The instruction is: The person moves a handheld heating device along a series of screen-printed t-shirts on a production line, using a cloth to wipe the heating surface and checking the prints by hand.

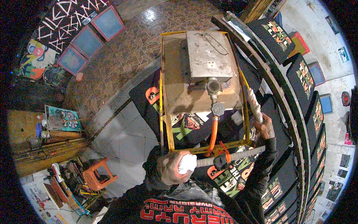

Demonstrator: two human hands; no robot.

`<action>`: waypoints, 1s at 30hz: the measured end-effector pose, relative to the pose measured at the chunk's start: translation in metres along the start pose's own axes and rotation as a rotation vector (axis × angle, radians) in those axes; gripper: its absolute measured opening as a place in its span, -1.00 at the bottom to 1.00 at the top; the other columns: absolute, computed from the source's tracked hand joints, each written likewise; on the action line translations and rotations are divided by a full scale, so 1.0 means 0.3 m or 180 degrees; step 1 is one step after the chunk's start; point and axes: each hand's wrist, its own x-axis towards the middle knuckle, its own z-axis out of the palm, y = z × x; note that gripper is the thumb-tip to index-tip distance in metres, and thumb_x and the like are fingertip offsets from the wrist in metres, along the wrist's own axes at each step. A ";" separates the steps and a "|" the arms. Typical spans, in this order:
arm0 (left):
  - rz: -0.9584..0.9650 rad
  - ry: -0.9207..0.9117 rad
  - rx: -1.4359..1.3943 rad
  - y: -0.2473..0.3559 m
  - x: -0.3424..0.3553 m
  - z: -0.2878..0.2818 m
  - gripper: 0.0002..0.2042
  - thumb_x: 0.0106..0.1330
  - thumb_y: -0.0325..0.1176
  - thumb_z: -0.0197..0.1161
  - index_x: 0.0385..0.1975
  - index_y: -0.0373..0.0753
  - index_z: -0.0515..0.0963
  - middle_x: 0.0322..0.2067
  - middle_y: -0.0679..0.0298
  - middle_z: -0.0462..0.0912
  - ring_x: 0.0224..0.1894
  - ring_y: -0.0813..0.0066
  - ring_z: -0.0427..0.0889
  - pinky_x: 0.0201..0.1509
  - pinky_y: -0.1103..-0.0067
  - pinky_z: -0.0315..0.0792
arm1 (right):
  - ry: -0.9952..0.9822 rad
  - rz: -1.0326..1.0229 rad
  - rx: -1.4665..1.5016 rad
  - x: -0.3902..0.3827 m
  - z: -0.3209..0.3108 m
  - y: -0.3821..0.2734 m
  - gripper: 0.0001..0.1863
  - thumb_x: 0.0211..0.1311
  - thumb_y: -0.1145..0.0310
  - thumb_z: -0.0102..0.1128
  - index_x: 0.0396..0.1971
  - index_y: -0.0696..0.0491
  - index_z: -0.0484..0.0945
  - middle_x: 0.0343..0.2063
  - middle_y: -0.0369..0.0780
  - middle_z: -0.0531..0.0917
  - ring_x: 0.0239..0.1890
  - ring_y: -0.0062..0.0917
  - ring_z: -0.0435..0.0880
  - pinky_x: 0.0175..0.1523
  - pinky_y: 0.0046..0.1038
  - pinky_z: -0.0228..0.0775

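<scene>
Gripping a white cloth, the left hand is closed around it at the near left end of a grey wrapped handle bar. The right hand is closed round a second wrapped handle on the right of the yellow metal frame. An orange hose runs from the grey heater box down to the near rail. Black printed shirts line the curved bench at right.
</scene>
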 end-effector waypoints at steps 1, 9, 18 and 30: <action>-0.0040 -0.0012 0.0017 0.007 0.000 -0.003 -0.50 -0.08 -0.30 0.36 -0.06 -0.24 0.47 -0.29 0.17 0.65 -0.29 0.28 0.69 -0.20 0.45 0.57 | -0.0015 0.0018 -0.0002 -0.001 0.000 -0.006 -0.56 -0.09 0.42 0.28 -0.12 0.21 0.52 -0.40 -0.30 0.61 -0.42 -0.64 0.52 -0.27 -0.55 0.38; 0.0081 0.0056 -0.0114 -0.018 -0.016 0.017 -0.48 -0.04 -0.28 0.37 -0.02 -0.26 0.45 -0.26 0.15 0.65 -0.26 0.28 0.69 -0.17 0.45 0.57 | 0.0100 -0.0005 -0.0409 -0.007 -0.011 0.019 -0.56 -0.10 0.43 0.26 -0.11 0.21 0.52 -0.39 -0.27 0.63 -0.42 -0.64 0.54 -0.30 -0.56 0.39; 0.0207 0.0163 -0.0209 -0.036 -0.021 0.072 -0.53 0.04 -0.31 0.36 -0.02 -0.25 0.43 -0.26 0.10 0.63 -0.23 0.22 0.68 -0.17 0.40 0.55 | 0.0159 -0.0086 -0.0429 0.020 -0.023 0.073 -0.60 -0.04 0.36 0.26 -0.14 0.18 0.55 -0.42 -0.28 0.64 -0.51 -0.64 0.53 -0.40 -0.57 0.38; 0.0085 0.0655 -0.0518 -0.100 -0.062 0.082 -0.54 0.02 -0.38 0.34 -0.01 -0.20 0.46 -0.11 0.06 0.58 -0.07 0.11 0.60 0.01 0.32 0.48 | -0.0191 -0.0100 -0.0251 0.053 -0.070 0.211 -0.57 0.00 0.37 0.24 -0.07 0.19 0.54 -0.37 -0.28 0.63 -0.39 -0.64 0.55 -0.28 -0.57 0.37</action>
